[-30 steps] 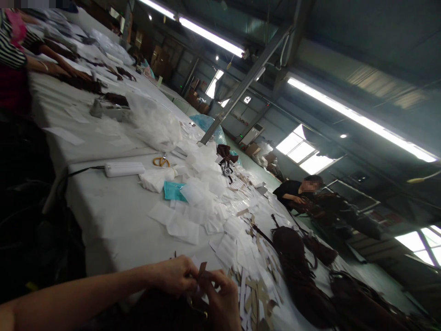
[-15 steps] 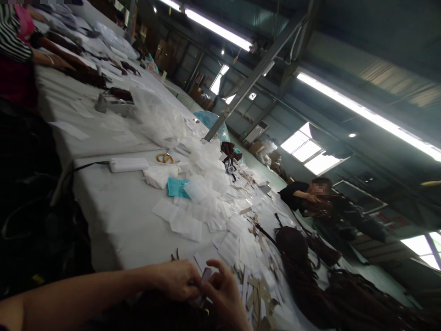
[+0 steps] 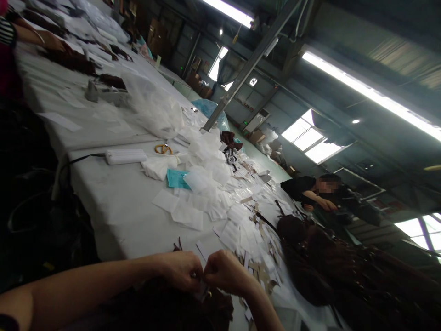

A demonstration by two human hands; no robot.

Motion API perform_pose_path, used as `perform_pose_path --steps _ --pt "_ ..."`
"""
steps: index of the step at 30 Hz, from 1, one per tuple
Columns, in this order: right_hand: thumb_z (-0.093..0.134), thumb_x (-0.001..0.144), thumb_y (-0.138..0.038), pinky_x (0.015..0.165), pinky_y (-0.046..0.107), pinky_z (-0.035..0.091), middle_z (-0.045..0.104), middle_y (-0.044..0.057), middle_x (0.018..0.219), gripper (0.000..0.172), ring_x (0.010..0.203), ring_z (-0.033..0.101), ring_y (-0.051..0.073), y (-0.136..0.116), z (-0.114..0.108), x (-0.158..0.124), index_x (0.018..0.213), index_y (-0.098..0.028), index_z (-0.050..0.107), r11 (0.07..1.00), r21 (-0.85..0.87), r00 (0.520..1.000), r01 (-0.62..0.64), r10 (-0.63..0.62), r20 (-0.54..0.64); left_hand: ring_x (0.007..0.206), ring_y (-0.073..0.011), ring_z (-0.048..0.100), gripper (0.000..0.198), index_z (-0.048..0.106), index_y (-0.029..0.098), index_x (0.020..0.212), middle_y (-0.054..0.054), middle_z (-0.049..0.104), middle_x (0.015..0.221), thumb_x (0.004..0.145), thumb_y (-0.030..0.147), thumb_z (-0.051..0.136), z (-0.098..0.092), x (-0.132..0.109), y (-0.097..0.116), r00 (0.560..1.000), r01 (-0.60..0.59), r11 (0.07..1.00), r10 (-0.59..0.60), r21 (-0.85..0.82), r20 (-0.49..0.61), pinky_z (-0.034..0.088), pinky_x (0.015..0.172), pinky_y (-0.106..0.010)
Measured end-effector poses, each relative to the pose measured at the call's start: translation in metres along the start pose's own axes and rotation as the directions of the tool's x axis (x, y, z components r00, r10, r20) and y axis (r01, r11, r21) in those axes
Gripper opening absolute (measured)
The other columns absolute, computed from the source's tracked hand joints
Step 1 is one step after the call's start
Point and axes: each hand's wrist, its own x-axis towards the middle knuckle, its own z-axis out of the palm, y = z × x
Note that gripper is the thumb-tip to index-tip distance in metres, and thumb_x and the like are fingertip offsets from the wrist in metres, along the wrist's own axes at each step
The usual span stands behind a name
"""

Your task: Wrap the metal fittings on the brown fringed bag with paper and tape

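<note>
My left hand (image 3: 184, 272) and my right hand (image 3: 223, 272) meet at the bottom centre, knuckles close together, both with curled fingers. What they pinch is mostly hidden; a small pale sliver shows between and below them. Just under the hands is a dark brown, soft-looking piece (image 3: 220, 305), its lower part lost in shadow. White foam-like sheets (image 3: 186, 214) and scattered beige and white strips (image 3: 263, 271) lie on the table beyond my hands.
The white-covered table (image 3: 120, 197) carries a white power strip (image 3: 126, 156), orange-handled scissors (image 3: 163, 148), a teal packet (image 3: 178, 179) and clear plastic (image 3: 151, 105). Dark brown bags (image 3: 310, 257) are heaped at right. One co-worker (image 3: 306, 191) is beyond them; another's arm (image 3: 37, 39) reaches in upper left.
My right hand's fingers, raised and spread around a small pale strip before, are now curled in against my left hand. At right, the co-worker's arm has lowered and the brown bags look more heaped.
</note>
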Motion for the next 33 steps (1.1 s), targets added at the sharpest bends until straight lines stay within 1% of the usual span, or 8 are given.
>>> perform_pose_path --steps 7,12,15,19,23,26,30,33 --pt "0.056 0.058 -0.004 0.045 0.025 0.020 0.062 0.005 0.048 0.013 0.048 0.051 0.012 -0.004 0.021 0.003 0.051 -0.013 0.063 0.972 -0.235 0.999 0.014 -0.023 -0.036 0.047 -0.0117 0.041 0.009 0.065 0.019 0.062 0.004 0.042 0.049 0.066 0.025 0.061 0.007 0.002 -0.007 0.999 0.045 0.999 -0.045 0.004 -0.030 0.027 0.047 -0.023" --pt "0.047 0.073 0.003 0.059 0.028 0.032 0.069 0.008 0.076 0.028 0.071 0.063 0.020 0.005 0.052 -0.005 0.083 -0.016 0.065 0.927 -0.372 0.988 -0.037 -0.022 -0.153 0.051 -0.0128 0.046 0.018 0.065 0.017 0.064 0.004 0.045 0.050 0.072 0.028 0.054 0.010 0.004 -0.017 0.994 0.082 0.992 -0.089 -0.099 -0.063 0.033 0.049 -0.021" --pt "0.048 0.075 0.006 0.063 0.027 0.037 0.066 0.003 0.079 0.030 0.075 0.064 0.019 0.014 0.064 -0.008 0.088 -0.018 0.061 0.911 -0.411 0.978 -0.034 -0.055 -0.202 0.052 -0.0123 0.048 0.018 0.063 0.017 0.065 0.004 0.047 0.052 0.073 0.025 0.049 0.008 0.006 -0.023 0.995 0.067 0.983 -0.078 -0.169 -0.056 0.033 0.048 -0.020" --pt "0.056 0.074 0.003 0.064 0.024 0.038 0.065 0.001 0.082 0.027 0.076 0.064 0.017 0.019 0.064 -0.003 0.087 -0.021 0.060 0.901 -0.433 0.950 -0.042 -0.098 -0.296 0.049 -0.0110 0.042 0.018 0.056 0.017 0.057 0.005 0.039 0.048 0.072 0.024 0.049 0.008 0.012 -0.026 0.987 0.079 0.975 -0.105 -0.206 -0.122 0.029 0.046 -0.020" --pt "0.065 0.071 -0.007 0.054 0.024 0.032 0.064 0.002 0.073 0.014 0.063 0.062 0.016 0.011 0.055 0.003 0.076 -0.019 0.062 0.914 -0.379 0.953 -0.144 0.025 -0.302 0.049 -0.0100 0.038 0.023 0.051 0.017 0.055 0.005 0.037 0.050 0.074 0.028 0.050 0.011 0.017 -0.027 0.971 0.077 0.958 -0.135 -0.275 -0.197 0.026 0.046 -0.020" --pt "0.069 0.072 -0.013 0.055 0.024 0.033 0.065 0.003 0.074 0.010 0.063 0.062 0.016 0.006 0.051 0.005 0.078 -0.018 0.063 0.934 -0.331 0.949 -0.135 0.026 -0.314 0.049 -0.0093 0.034 0.031 0.049 0.016 0.054 0.005 0.036 0.052 0.077 0.037 0.052 0.012 0.019 -0.030 0.958 0.084 0.932 -0.173 -0.352 -0.230 0.025 0.045 -0.020" --pt "0.070 0.074 -0.015 0.058 0.024 0.037 0.064 0.002 0.075 0.014 0.066 0.063 0.017 0.012 0.059 0.005 0.085 -0.018 0.062 0.944 -0.321 0.898 -0.073 -0.078 -0.433 0.049 -0.0095 0.034 0.039 0.051 0.016 0.059 0.005 0.040 0.052 0.078 0.049 0.054 0.010 0.019 -0.031 0.943 0.104 0.878 -0.236 -0.468 -0.234 0.024 0.044 -0.021" --pt "0.061 0.079 -0.008 0.057 0.022 0.039 0.063 0.001 0.071 0.012 0.064 0.063 0.015 0.022 0.071 0.005 0.082 -0.020 0.061 0.947 -0.318 0.807 -0.041 -0.156 -0.569 0.047 -0.0091 0.034 0.041 0.051 0.016 0.060 0.005 0.041 0.050 0.073 0.054 0.061 0.007 0.017 -0.026 0.937 0.098 0.771 -0.284 -0.629 -0.202 0.024 0.043 -0.022"
